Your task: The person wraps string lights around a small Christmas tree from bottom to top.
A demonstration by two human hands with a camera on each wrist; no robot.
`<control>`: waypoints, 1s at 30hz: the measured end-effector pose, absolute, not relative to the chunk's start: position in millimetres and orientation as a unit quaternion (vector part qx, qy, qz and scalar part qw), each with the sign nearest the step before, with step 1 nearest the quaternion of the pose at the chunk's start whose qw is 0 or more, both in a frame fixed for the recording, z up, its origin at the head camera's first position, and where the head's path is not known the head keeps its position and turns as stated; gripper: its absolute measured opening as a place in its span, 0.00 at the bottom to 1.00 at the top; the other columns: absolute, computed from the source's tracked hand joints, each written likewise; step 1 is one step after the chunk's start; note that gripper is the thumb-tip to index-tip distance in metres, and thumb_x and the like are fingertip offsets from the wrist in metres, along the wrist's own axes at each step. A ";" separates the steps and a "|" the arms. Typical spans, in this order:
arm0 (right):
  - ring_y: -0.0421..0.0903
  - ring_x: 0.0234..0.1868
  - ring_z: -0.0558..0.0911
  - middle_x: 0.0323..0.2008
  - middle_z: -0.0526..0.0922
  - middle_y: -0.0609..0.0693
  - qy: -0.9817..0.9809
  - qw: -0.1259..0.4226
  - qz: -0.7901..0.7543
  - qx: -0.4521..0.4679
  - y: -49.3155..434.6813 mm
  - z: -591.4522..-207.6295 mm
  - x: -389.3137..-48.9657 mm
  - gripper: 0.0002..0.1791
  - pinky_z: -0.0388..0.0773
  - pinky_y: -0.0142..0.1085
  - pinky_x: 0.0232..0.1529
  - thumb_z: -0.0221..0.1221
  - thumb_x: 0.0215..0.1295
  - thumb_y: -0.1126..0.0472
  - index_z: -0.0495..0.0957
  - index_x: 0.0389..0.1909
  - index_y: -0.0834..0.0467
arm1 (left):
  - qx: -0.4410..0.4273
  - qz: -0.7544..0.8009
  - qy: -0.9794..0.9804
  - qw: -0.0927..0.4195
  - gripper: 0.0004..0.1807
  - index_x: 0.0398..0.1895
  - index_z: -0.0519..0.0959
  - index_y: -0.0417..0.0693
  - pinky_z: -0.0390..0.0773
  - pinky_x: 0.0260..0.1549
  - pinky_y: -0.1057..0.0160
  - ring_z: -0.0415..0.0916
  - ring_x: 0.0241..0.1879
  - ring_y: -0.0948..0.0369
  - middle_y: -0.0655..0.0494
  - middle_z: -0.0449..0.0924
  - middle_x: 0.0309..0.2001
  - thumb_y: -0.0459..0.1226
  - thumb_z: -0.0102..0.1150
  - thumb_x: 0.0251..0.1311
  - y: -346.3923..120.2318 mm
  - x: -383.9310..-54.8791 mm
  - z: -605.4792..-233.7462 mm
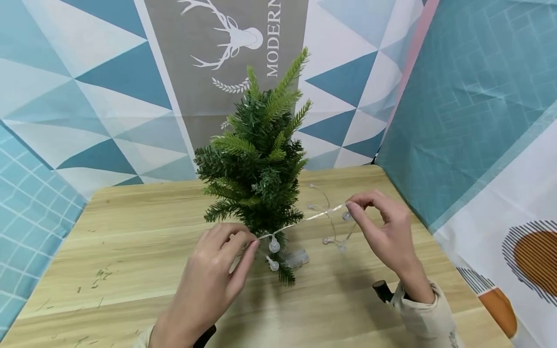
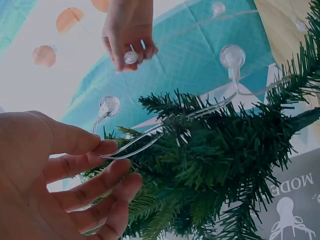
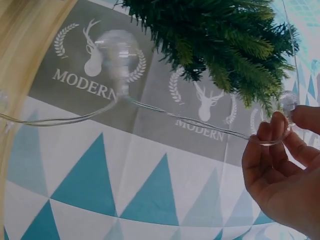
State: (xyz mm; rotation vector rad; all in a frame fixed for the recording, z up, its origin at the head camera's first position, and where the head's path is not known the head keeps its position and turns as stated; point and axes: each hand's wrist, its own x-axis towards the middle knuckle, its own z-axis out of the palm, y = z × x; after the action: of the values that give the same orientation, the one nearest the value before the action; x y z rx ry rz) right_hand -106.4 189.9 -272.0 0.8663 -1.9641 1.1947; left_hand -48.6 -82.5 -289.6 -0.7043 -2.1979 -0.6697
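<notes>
A small artificial Christmas tree [image 1: 261, 164] stands on the wooden table. In front of it, my left hand [image 1: 211, 268] pinches a clear wire of string lights [image 1: 311, 218] between thumb and fingers. My right hand [image 1: 387, 232] pinches the same wire farther right, so the stretch between the hands is fairly straight. Two clear globe bulbs [image 1: 273, 245] hang beside the left fingertips. The left wrist view has one bulb [image 2: 109, 106] just above the left thumb. In the right wrist view, a bulb [image 3: 288, 100] sits at the right fingertips.
More of the light string [image 1: 330, 227] trails in loose curves on the table to the tree's right. A clear plastic box [image 1: 298, 257] lies near the tree's base. Fallen green needles [image 1: 102, 275] are scattered on the table [image 1: 143, 217] at left. Patterned cloth hangs behind and at both sides.
</notes>
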 end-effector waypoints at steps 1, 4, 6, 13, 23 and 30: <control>0.39 0.26 0.72 0.22 0.77 0.50 -0.757 0.336 0.452 0.330 189.4 -271.5 -108.4 0.04 0.69 0.28 0.32 0.58 0.53 0.75 0.78 0.25 0.64 | -0.271 -0.260 -0.852 0.364 0.05 0.29 0.79 0.47 0.73 0.37 0.62 0.72 0.36 0.63 0.58 0.76 0.34 0.37 0.55 0.54 -83.4 -49.2 -289.3; 0.36 0.22 0.68 0.18 0.73 0.45 -0.769 0.321 0.444 0.329 189.6 -273.0 -114.5 0.05 0.65 0.28 0.25 0.59 0.53 0.73 0.78 0.24 0.61 | -0.264 -0.258 -0.851 0.374 0.05 0.28 0.80 0.47 0.72 0.33 0.63 0.71 0.32 0.63 0.58 0.74 0.33 0.37 0.55 0.54 -87.3 -51.1 -288.7; 0.36 0.20 0.66 0.17 0.70 0.44 -0.773 0.305 0.445 0.335 191.8 -277.2 -119.6 0.06 0.63 0.28 0.23 0.60 0.52 0.73 0.78 0.24 0.59 | -0.260 -0.258 -0.848 0.383 0.05 0.28 0.80 0.46 0.71 0.31 0.64 0.70 0.31 0.63 0.58 0.74 0.31 0.36 0.55 0.54 -89.7 -52.4 -289.3; 0.35 0.24 0.67 0.22 0.70 0.41 -0.798 0.291 0.394 0.352 211.2 -293.3 -141.7 0.11 0.63 0.26 0.25 0.63 0.49 0.71 0.78 0.29 0.51 | -0.258 -0.253 -0.844 0.397 0.05 0.28 0.80 0.45 0.67 0.26 0.66 0.69 0.27 0.64 0.58 0.75 0.29 0.36 0.56 0.53 -90.8 -58.3 -295.0; 0.36 0.28 0.68 0.25 0.70 0.38 -0.826 0.306 0.294 0.370 221.9 -278.6 -169.8 0.06 0.62 0.25 0.27 0.65 0.51 0.61 0.77 0.26 0.48 | -0.259 -0.228 -0.845 0.408 0.05 0.28 0.80 0.46 0.64 0.23 0.66 0.69 0.26 0.63 0.58 0.74 0.28 0.36 0.54 0.55 -92.0 -64.3 -299.7; 0.32 0.28 0.72 0.27 0.73 0.38 -0.885 0.256 0.190 0.339 231.7 -273.6 -188.4 0.02 0.70 0.29 0.26 0.59 0.58 0.57 0.77 0.28 0.48 | -0.255 -0.203 -0.857 0.400 0.06 0.28 0.79 0.46 0.65 0.23 0.65 0.69 0.25 0.62 0.57 0.74 0.27 0.37 0.54 0.55 -93.1 -69.8 -302.6</control>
State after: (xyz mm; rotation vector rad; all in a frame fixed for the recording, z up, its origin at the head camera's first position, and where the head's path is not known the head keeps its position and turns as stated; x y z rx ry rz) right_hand -188.4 231.7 -273.6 0.9188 -2.4026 0.5169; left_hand -69.8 -93.1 -302.6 -0.6445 -2.1665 -0.5134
